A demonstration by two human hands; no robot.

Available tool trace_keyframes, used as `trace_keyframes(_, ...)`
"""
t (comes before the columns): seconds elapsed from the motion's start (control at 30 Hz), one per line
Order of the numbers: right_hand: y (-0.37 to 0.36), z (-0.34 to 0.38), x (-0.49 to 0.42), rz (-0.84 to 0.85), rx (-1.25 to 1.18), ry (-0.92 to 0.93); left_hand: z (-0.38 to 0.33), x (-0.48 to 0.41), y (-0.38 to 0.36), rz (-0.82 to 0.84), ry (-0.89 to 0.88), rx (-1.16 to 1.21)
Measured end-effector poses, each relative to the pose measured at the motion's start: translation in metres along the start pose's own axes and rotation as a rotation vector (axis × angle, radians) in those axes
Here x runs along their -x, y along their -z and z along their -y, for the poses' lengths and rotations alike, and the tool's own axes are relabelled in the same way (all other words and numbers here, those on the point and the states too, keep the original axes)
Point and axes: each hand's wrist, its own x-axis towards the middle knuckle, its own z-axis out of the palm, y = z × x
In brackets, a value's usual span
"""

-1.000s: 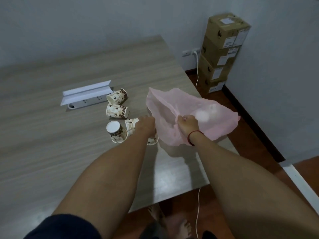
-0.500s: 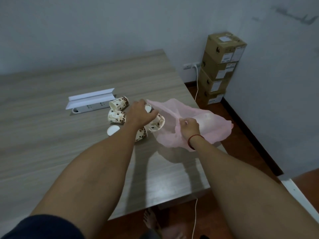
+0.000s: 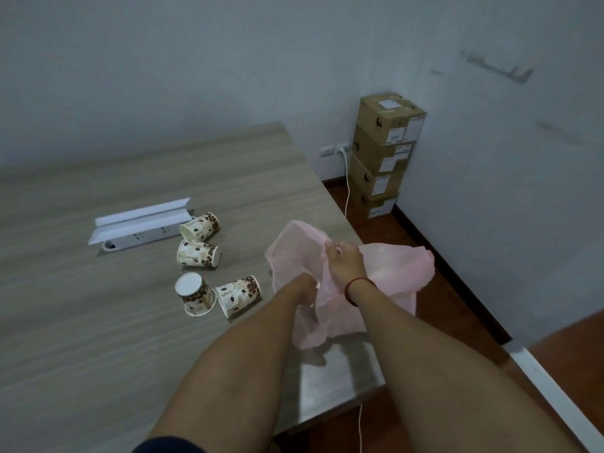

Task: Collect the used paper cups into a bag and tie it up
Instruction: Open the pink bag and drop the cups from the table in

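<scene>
Several brown-and-white paper cups lie on the wooden table [image 3: 98, 338]: one on its side [image 3: 199, 227], another on its side [image 3: 197, 253], one upside down [image 3: 194, 294] and one tipped beside it [image 3: 238, 295]. The pink plastic bag [image 3: 392, 269] hangs at the table's right edge. My right hand [image 3: 343, 261], with a red band at its wrist, pinches the bag's rim and holds the mouth up. My left hand [image 3: 305, 282] reaches into the bag's mouth; its fingers and whatever they hold are hidden by the plastic.
A white power strip [image 3: 140, 238] lies under a folded white card [image 3: 140, 217] behind the cups. Stacked cardboard boxes [image 3: 385, 152] stand in the corner by a wall socket with a white cable [image 3: 347, 188]. The table's right edge drops to a wooden floor.
My left hand picked up a cup near the bag and carried it right, into the bag's mouth. My right hand kept hold of the bag's rim.
</scene>
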Motion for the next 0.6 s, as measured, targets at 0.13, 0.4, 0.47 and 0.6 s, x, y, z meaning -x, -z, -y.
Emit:
trace_keyframes(0.13,0.001,-0.001,-0.002,0.0,0.01,0.017,0.012,0.003,0.006,-0.104,-0.01,-0.099)
trace_keyframes(0.4,-0.031,-0.001,-0.009,0.064,0.061,0.027,0.054,0.012,0.073,-0.481,0.059,-0.049)
trace_keyframes(0.47,-0.04,0.0,-0.011,0.072,0.08,0.025,0.071,0.013,0.084,-0.469,0.121,-0.117)
trace_keyframes(0.6,-0.057,-0.001,-0.018,0.08,0.103,-0.011,0.091,0.009,0.098,-0.307,0.186,-0.272)
